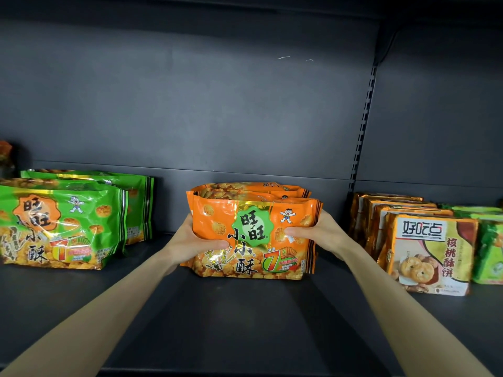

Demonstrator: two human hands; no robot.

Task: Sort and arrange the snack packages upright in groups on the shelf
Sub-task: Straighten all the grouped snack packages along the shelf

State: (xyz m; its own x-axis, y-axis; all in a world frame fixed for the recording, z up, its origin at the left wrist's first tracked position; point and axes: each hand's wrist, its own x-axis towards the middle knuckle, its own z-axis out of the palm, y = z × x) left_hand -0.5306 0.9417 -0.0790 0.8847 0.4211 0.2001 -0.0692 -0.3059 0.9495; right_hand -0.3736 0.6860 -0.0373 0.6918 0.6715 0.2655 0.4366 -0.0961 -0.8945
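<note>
A small stack of orange snack bags [253, 229] stands upright in the middle of the dark shelf [245, 317]. My left hand [193, 240] grips the front bag's left edge, thumb on its face. My right hand [318, 232] grips the right edge the same way. At the left stands a group of green bags [62, 221] of the same brand, upright. To the right stands a row of gold-edged walnut biscuit packs [430, 251], and green packs [490, 248] sit at the far right edge.
The shelf's dark back panel [190, 104] rises behind the bags, with a slotted upright [363, 126] right of centre. An orange object [5, 151] shows at the far left edge. Bare shelf surface lies in front of the orange bags and between the groups.
</note>
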